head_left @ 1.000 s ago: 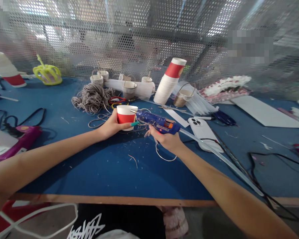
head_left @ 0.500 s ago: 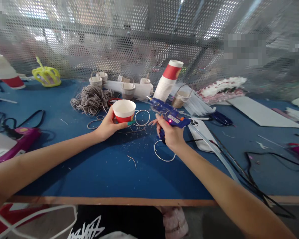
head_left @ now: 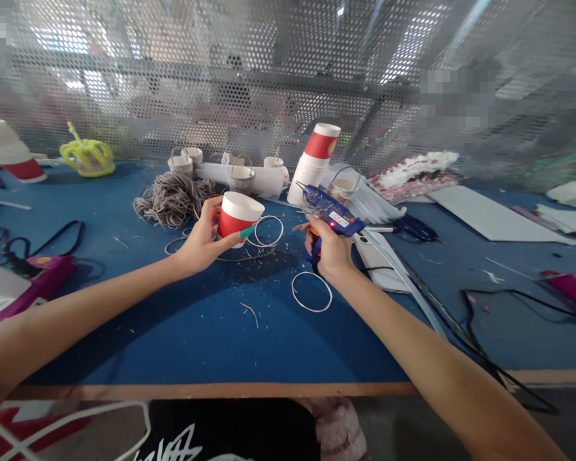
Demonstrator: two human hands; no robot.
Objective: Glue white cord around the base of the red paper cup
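Observation:
My left hand (head_left: 205, 238) grips a red and white paper cup (head_left: 235, 221) from its left side, thumb across the front. The cup tilts a little and is held above the table. In my right hand (head_left: 330, 250) is a blue hot glue gun (head_left: 330, 210) with a small red light on; its nozzle points up and left, apart from the cup. White wire rings (head_left: 312, 311) lie on the table, one below the glue gun and another just right of the cup. Behind my left hand sits a tangled bundle of grey cord (head_left: 170, 200).
A tilted stack of paper cups (head_left: 312, 168) stands behind the glue gun. Several small cord-covered buckets (head_left: 241, 179) line the back near the perforated metal screen (head_left: 182, 96). A white phone (head_left: 381, 262) and cables lie right of my right hand. A purple power strip (head_left: 43, 282) is at left.
The cup in my left hand has tilted, showing more of its red side. My right hand still holds the glue gun, now turned slightly. The whole view has shifted a little.

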